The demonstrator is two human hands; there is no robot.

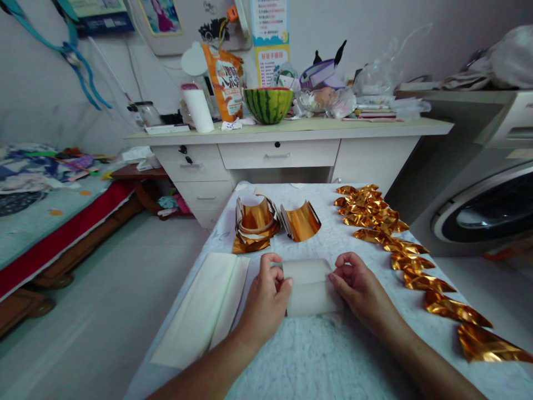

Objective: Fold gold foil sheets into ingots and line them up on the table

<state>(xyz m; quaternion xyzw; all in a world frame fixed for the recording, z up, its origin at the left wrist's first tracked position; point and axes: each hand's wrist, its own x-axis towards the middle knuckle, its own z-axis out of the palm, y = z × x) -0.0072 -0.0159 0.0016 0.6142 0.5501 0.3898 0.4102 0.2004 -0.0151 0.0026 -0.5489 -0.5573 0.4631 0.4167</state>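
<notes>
At the middle of the covered table [287,361]: a pale sheet [312,297] is held between both hands, crossed by a line that may be a fold or an overlap; whether it is lifted clear of the cloth cannot be told.
Left hand [270,289]: the fingers are curled nearly closed, and the sheet's left edge is pinched under the thumb.
Right hand [358,280]: the fingers are bent inward, and the sheet's right edge is gripped between thumb and fingertips.
White paper [200,311]: long pieces are laid overlapping beside the left forearm.
Curled gold foil: two groups are set beyond the hands, a thicker bundle [256,216] on the left and a smaller curved stack [302,222] just beside it.
Twisted gold pieces [410,261]: a long row is spread down the table's right side, pointed ends showing.
Desk [291,132]: a cut watermelon [268,105], an orange pouch [225,83] and a white roll [199,111] are stood on its top.
Far sides: a bed [62,222] is seen at left, a washing machine [470,178] at right.
</notes>
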